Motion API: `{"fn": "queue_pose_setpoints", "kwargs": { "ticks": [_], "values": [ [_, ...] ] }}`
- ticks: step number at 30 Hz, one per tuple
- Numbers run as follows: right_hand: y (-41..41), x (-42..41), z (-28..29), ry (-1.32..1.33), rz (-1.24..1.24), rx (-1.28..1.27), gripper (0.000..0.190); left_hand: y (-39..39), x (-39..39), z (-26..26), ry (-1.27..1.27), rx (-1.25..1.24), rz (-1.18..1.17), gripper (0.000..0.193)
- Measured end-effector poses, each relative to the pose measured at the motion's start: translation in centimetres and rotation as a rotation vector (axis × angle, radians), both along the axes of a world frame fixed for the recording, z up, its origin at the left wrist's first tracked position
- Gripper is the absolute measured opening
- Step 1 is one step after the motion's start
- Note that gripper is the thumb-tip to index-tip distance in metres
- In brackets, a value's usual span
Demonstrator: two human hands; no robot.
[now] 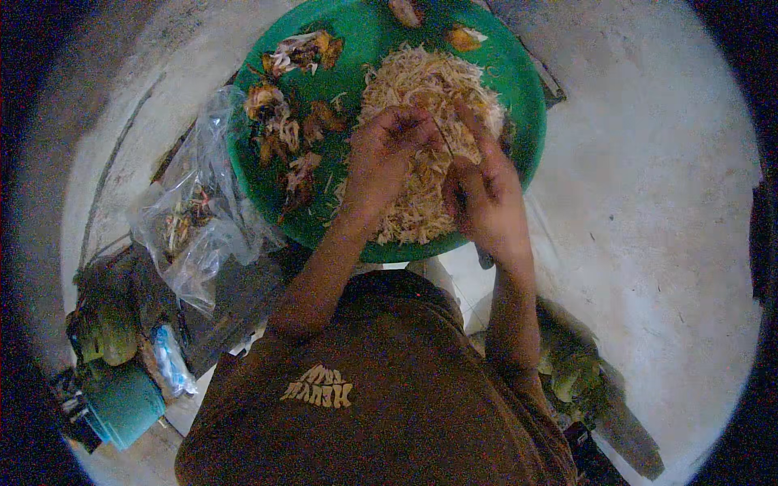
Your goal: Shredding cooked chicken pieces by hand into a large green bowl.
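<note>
A broad heap of pale shredded meat (425, 76), which looks like chicken, lies on a round green plastic tray (358, 30). My left hand (392, 143) hovers over the heap's left half, its fingers bent and bunched. Facing it from the right, my right hand (489, 194) has its fingers curled over the shreds. The fingertips of both hands come close together above the meat. Blur and dim light hide whether either one pinches a shred. Browned chicken pieces and bones (273, 115) are scattered along the tray's left side.
At the tray's upper edge are a small browned piece (465, 37) and another meat piece (406, 12). A clear plastic bag (200, 237) with scraps inside lies to the left. Lower left are a teal container (124, 401) and a blue-and-white packet (173, 358). Pale floor (644, 182) extends right.
</note>
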State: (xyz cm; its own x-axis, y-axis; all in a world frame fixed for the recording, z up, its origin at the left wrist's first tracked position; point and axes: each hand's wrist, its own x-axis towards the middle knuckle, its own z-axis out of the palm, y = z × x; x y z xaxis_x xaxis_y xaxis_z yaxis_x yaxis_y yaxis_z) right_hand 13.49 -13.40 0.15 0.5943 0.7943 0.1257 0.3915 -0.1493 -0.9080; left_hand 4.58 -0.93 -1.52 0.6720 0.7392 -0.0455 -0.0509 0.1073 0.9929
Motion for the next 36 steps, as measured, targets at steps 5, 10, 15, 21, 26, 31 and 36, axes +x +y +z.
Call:
{"fn": "queue_pose_setpoints", "kwargs": {
  "ticks": [5, 10, 15, 21, 26, 31, 36],
  "values": [
    [0.4, -0.2, -0.3, -0.152, -0.008, 0.064, 0.043, -0.2, -0.4, 0.4, 0.008, -0.01, 0.041, 0.017],
    [0.6, -0.3, -0.5, -0.312, -0.023, 0.122, 0.039, -0.3, -0.6, 0.1, -0.052, 0.01, 0.067, 0.014],
    [0.8, -0.9, 0.2, -0.41, -0.058, 0.023, 0.036, -0.2, -0.2, 0.8, 0.051, 0.153, 0.075, 0.012],
    [0.7, 0.5, 0.1, -0.193, -0.101, -0.039, 0.044, 0.0, -0.2, 0.1, -0.16, 0.043, 0.056, 0.01],
    [1.3, 2.4, -0.8, -0.102, -0.142, 0.069, 0.042, 0.6, 0.5, -1.1, -0.168, 0.131, 0.077, 0.011],
    [1.2, 4.9, -1.2, -0.141, 0.088, -0.189, 0.037, 1.9, 2.3, -1.2, 0.073, 0.718, 0.107, 0.017],
    [1.2, 5.8, -2.0, -0.203, 0.065, -0.105, 0.035, 2.5, 2.5, -1.5, 0.242, 0.743, -0.055, 0.014]
  ]
}}
